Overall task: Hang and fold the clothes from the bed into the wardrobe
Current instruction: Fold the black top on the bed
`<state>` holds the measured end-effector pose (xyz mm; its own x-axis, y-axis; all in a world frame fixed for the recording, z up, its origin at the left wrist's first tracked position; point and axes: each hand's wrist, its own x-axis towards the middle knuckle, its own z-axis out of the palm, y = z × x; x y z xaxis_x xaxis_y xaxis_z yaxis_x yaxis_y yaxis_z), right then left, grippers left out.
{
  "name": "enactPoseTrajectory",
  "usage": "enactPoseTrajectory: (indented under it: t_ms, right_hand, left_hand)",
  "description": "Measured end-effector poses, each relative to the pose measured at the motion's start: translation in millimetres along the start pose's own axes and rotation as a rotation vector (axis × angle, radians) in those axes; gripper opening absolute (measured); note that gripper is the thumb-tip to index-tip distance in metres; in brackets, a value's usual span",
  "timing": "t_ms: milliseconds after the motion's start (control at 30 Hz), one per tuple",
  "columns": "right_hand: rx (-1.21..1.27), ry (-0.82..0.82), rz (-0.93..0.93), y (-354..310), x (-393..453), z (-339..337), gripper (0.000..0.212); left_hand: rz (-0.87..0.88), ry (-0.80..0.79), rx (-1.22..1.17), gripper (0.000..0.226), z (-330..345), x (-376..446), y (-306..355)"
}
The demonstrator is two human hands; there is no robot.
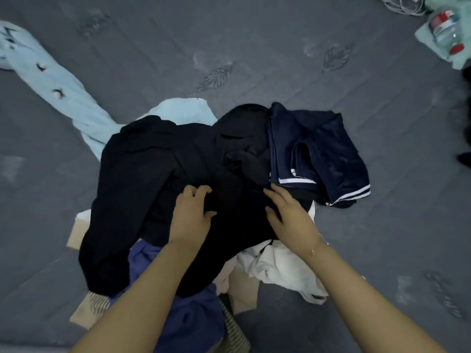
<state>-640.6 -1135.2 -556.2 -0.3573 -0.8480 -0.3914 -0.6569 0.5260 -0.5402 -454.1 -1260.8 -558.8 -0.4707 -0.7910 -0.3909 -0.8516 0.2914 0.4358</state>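
A heap of clothes lies on the grey bed (254,42). On top is a large black garment (142,179). My left hand (190,217) rests on it with fingers curled over the fabric; whether it grips is unclear. My right hand (288,215) lies flat on the black cloth, fingers straight. To the right sits a navy garment with white stripes (321,154). Under the black one lie a blue-purple piece (188,312), a white garment (280,268) and a light blue garment (63,90) stretching far left. No wardrobe is in view.
A beige and a striped item (237,329) poke out below the heap. At the far right corner lie a clear bottle with a red cap (446,31) on pale green cloth and a cable (402,3). A dark shape (466,123) sits at the right edge.
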Motion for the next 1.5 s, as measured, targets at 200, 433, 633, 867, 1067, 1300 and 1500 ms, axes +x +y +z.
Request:
enactPoseTrajectory:
  t_ms: [200,433,633,867,1067,1300,1500]
  right_hand:
    - [0.04,0.113,-0.006,18.7,71.6,-33.8,0.048]
    - [0.19,0.209,0.238,17.9,121.4,-82.7,0.071]
    - [-0.106,-0.194,0.044,-25.3,74.1,-7.9,0.094]
    - [0.346,-0.143,0.157,-59.4,-10.2,53.8,0.031]
    - [0.987,-0.122,0.382,-63.2,-72.5,21.4,0.027]
    - [1.203,0.061,0.447,-45.2,-82.7,-14.5,0.046]
    - [1.13,0.329,0.294,25.3,-130.5,-43.0,0.028]
  left_hand:
    - [0.066,0.025,-0.18,0.028,-20.8,-6.9,-25.5]
    - [0.028,-0.026,-0.265,0.028,-37.8,-36.2,-53.9]
    - [-0.087,-0.025,-0.476,0.028,-40.3,-45.8,-53.0]
    - [-0.277,-0.031,-0.918,0.019,-53.5,-53.7,-49.2]
    - [-0.299,-0.105,-1.055,0.014,-59.7,-71.7,-33.6]
    - [-0.313,-0.066,-1.066,0.011,-42.0,-86.6,23.0]
    - [-0.215,-0.016,-0.945,0.007,3.5,-95.2,95.6]
